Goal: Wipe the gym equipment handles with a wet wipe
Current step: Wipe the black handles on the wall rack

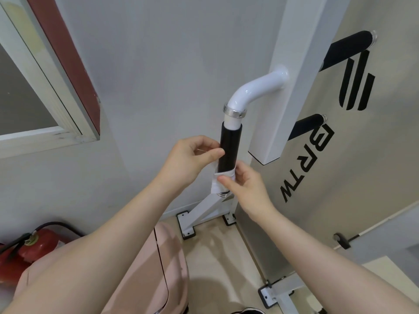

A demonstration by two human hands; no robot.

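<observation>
Wipe (221,177) wrapped low on upright black handle (229,148); right hand (243,184) pinched it, left hand (192,155) gripped handle just above; unwiped length ran upward.

The scene was taken from a single wide-angle camera worn on the head, aimed forward and steeply down. The black handle (229,148) was held close, near the frame's centre, with both forearms entering from the bottom edge. The floor (217,257) was seen far below. Straight edges were bowed toward the borders.
</observation>
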